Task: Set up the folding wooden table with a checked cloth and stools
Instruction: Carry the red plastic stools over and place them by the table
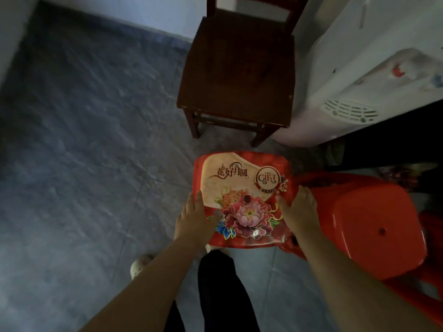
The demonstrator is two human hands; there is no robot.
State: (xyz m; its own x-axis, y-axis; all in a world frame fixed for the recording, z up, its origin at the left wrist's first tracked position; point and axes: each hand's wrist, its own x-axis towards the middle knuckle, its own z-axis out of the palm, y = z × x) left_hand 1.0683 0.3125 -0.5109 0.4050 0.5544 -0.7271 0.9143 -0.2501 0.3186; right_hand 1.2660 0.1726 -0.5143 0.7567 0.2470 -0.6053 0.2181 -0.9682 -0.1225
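Note:
A red plastic stool (pixel 242 188) with a flower picture and the word GIFT on its seat sits in front of me, seen from above. My left hand (pixel 194 219) grips the seat's left edge and my right hand (pixel 299 209) grips its right edge, thumbs lying on top. A plain red plastic stool (pixel 369 224) stands right beside it, touching or nearly touching. The legs of the flowered stool are hidden under its seat. No folding table or checked cloth is in view.
A dark wooden chair (pixel 239 70) stands just beyond the stool. A white appliance (pixel 354 75) fills the upper right. Grey tiled floor (pixel 84 130) spreads to the left up to a pale wall. My dark trouser legs and a light slipper (pixel 140 264) are below.

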